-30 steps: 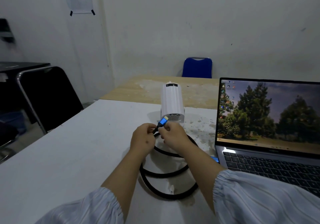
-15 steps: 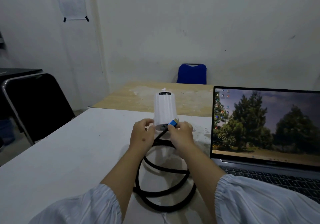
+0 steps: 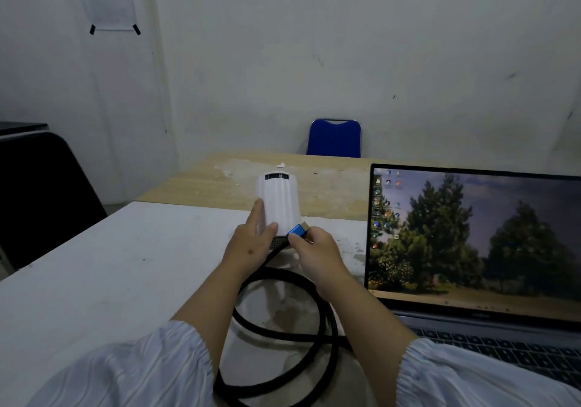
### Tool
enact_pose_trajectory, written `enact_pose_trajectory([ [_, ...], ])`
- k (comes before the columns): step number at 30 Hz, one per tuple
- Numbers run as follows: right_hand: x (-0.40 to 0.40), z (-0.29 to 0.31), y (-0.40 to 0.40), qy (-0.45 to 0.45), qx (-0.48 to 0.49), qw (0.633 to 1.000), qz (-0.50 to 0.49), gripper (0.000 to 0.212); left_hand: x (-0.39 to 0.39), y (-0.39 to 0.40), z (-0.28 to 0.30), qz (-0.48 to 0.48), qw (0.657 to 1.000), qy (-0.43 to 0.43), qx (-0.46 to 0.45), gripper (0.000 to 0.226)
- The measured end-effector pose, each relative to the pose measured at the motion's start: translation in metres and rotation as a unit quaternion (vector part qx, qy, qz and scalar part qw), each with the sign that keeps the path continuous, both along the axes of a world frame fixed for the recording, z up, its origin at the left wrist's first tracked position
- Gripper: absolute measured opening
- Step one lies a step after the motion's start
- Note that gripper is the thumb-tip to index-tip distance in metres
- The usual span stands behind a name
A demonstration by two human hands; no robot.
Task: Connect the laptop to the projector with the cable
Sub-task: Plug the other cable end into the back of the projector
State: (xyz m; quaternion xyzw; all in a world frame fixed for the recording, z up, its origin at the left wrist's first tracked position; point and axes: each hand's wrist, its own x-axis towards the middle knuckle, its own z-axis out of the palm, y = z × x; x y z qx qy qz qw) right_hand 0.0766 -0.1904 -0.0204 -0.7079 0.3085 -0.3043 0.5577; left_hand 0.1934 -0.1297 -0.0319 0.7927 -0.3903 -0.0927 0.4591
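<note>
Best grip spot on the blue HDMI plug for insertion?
Pinch the blue plug by its flat housing, from behind at the cable end, as the right hand does. That leaves the metal tip free and aimed at the projector, which the left hand steadies.

Looks like a plain office / small meeting rm imo. Bare whitish walls w/ scuff marks, a printed sheet (image 3: 107, 9) stuck up w/ black tape top left. Two counters pushed together: a white one (image 3: 94, 265) in front, a worn wood-top one (image 3: 330, 180) behind it. Stackable chairs around, a blue one (image 3: 334, 139) at the far wall & a black one (image 3: 41, 196) w/ metal frame on the left. Open laptop (image 3: 471, 249) showing a desktop w/ icons + tree wallpaper, a small white projector (image 3: 278, 200) just beside it. No home stuff, no tools, so def a workplace setup
</note>
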Motion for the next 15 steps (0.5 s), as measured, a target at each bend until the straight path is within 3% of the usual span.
enact_pose_trajectory([
  [5,0.001,0.002,-0.003,0.005,-0.005,1.000,0.004,0.011,0.005,-0.005,0.000,0.029,0.998,-0.051,0.036,0.065],
  [12,-0.002,0.005,-0.013,0.026,-0.030,0.999,-0.007,0.015,0.005,-0.013,0.007,0.053,0.997,-0.009,0.053,0.064],
  [15,-0.001,0.005,-0.014,0.024,-0.029,0.999,-0.011,0.016,0.006,-0.014,0.013,0.091,0.993,-0.031,0.072,0.059],
])
